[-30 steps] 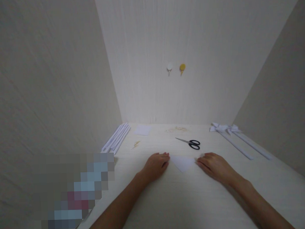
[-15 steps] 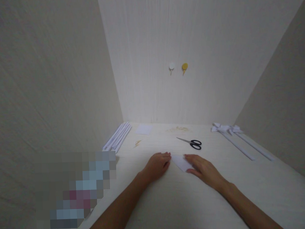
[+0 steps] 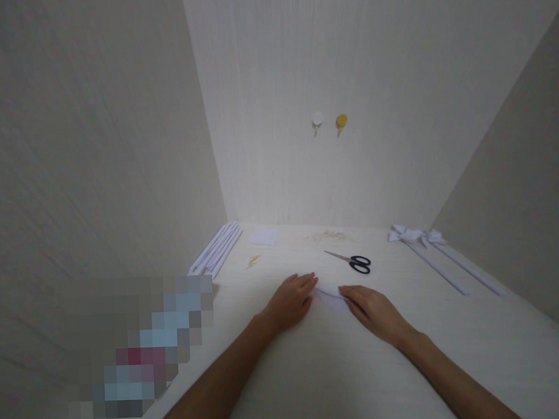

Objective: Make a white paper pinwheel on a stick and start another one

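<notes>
A small white folded paper lies on the pale table between my hands. My left hand rests flat with its fingertips on the paper's left corner. My right hand lies palm down over the paper's right part, fingers pressing on it and covering much of it. Only a narrow white strip of the paper shows between the two hands.
Black-handled scissors lie just beyond the hands. Rolled white paper sticks lie along the left wall, a white paper square at the back. Two paper sticks with bows lie at the right. Two hooks hang on the back wall.
My right hand has slid left from the paper's right corner onto the paper and now covers most of it. My left hand has stayed at the left corner.
</notes>
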Tool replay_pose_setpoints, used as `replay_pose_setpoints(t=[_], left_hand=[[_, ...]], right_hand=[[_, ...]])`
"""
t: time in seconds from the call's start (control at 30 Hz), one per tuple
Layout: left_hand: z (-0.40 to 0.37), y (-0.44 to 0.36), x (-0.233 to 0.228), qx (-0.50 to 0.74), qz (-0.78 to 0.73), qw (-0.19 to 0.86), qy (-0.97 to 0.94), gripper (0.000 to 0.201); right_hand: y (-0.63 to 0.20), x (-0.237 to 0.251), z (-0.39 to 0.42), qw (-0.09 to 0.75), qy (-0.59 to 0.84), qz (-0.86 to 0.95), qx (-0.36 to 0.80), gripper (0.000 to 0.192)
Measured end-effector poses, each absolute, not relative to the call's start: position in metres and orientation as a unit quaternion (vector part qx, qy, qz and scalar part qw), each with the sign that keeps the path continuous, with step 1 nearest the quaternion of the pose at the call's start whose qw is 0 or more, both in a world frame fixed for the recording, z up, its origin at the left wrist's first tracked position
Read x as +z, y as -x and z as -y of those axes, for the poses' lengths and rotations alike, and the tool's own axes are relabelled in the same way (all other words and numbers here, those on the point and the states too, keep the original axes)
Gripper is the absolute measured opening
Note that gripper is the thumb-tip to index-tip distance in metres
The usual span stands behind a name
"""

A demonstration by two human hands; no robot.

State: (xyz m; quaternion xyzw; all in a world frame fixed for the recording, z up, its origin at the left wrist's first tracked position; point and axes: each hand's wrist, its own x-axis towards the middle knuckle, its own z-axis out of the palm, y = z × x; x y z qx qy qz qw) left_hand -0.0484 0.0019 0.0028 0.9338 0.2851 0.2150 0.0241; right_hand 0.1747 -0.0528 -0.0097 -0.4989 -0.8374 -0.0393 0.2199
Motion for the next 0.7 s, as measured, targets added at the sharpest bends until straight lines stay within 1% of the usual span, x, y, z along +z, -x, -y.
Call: replay_pose_setpoints(t=[0.1, 0.23, 0.33, 0.43, 0.5, 0.57, 0.7], left_hand=[[0.003, 0.047, 0.007, 0.241, -0.229, 0.01, -0.943, 0.036], [0.01, 0.041, 0.01, 0.217, -0.16, 0.032, -0.962, 0.032], [0.013, 0.038, 0.013, 0.181, -0.165, 0.053, -0.968, 0.034], [0.015, 0.038, 0.016, 0.155, -0.177, 0.068, -0.97, 0.041], [0.015, 0.038, 0.018, 0.146, -0.17, 0.07, -0.972, 0.039], [0.015, 0.039, 0.018, 0.142, -0.162, 0.07, -0.974, 0.038], [0.013, 0.039, 0.015, 0.151, -0.164, 0.08, -0.971, 0.036]], right_hand=[[-0.176, -0.011, 0.052, 0.239, 0.509, 0.827, -0.014, 0.029], [-0.177, -0.01, 0.051, 0.275, 0.528, 0.803, 0.001, 0.027], [-0.176, -0.009, 0.052, 0.301, 0.543, 0.784, 0.029, 0.028], [-0.176, -0.01, 0.052, 0.319, 0.571, 0.753, 0.069, 0.035], [-0.177, -0.011, 0.051, 0.331, 0.575, 0.745, 0.065, 0.042], [-0.178, -0.012, 0.049, 0.338, 0.561, 0.755, 0.038, 0.043], [-0.182, -0.012, 0.048, 0.313, 0.553, 0.772, 0.02, 0.032]])
